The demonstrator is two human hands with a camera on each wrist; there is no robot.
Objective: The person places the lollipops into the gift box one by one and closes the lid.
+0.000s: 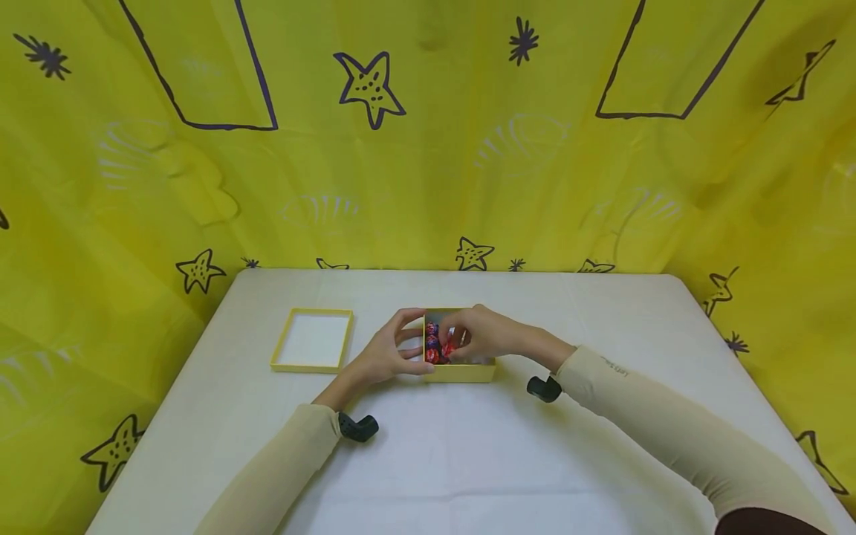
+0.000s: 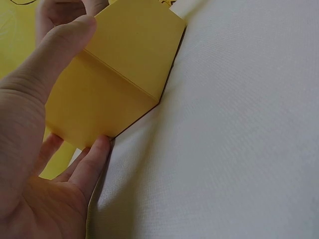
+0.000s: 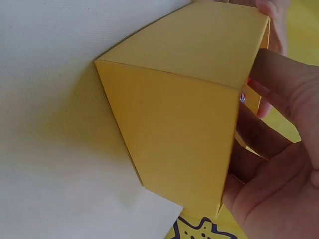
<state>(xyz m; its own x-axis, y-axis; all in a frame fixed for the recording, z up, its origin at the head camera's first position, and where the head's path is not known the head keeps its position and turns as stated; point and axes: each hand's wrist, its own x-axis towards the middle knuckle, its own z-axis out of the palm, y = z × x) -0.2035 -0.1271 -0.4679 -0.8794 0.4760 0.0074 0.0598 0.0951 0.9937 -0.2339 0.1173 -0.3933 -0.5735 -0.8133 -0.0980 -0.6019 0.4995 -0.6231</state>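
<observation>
A yellow open-topped box (image 1: 459, 374) stands on the table, with several red and dark-blue foil-wrapped candies (image 1: 432, 343) lined along its left side. My left hand (image 1: 388, 349) holds the box from the left, thumb at the near corner and fingers spread along the side wall; the left wrist view shows the thumb (image 2: 65, 42) against the yellow card. From the right, my right hand (image 1: 484, 332) reaches over the rim and into the box. Its thumb and fingers pinch a red wrapped candy (image 1: 449, 347). In the right wrist view its fingertips are hidden behind the box wall (image 3: 169, 124).
To the left of the box lies a square yellow-rimmed lid (image 1: 274, 365), its white inside facing up. A white cloth covers the table (image 1: 414, 475). Yellow curtains (image 1: 428, 163) with starfish drawings hang behind and on both sides.
</observation>
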